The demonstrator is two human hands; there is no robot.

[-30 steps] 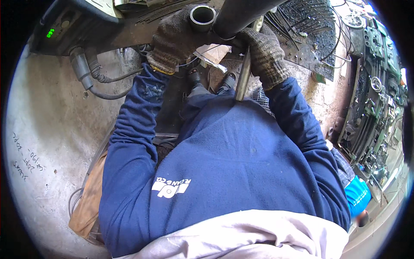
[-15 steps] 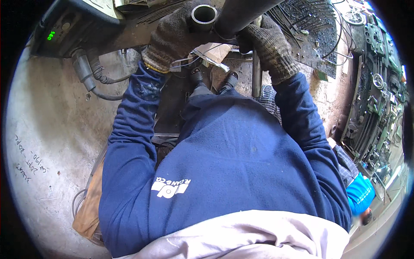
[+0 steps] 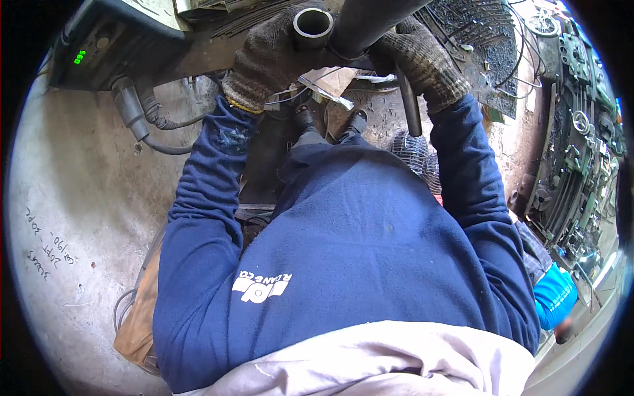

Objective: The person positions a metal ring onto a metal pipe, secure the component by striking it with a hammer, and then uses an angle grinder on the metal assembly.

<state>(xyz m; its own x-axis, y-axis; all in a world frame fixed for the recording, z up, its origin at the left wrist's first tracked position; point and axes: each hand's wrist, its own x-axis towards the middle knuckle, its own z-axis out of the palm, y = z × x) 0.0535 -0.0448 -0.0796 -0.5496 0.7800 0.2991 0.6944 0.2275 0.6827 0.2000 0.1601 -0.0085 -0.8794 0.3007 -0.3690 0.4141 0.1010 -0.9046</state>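
My left hand (image 3: 264,56), in a dirty knitted glove, is closed around a short metal pipe (image 3: 312,24) that stands with its open end up. Its fingers are partly hidden behind the pipe. Just right of the pipe rises a thick dark column (image 3: 370,26). My right hand (image 3: 426,59), gloved too, is closed at the upper end of a slim metal bar (image 3: 410,109), which slants down toward me. The fingertips there are hidden.
A welding-type machine (image 3: 112,46) with a green display and a thick cable plug (image 3: 132,115) stands at left. Thin rods and metal scraps (image 3: 475,39) cover the bench at right. Coiled wire (image 3: 411,152) lies below. A person in a blue shirt (image 3: 557,298) is at lower right.
My right hand has shifted slightly right, and the bar has swung from nearly vertical to a slant. My left hand and the short pipe stay almost in place.
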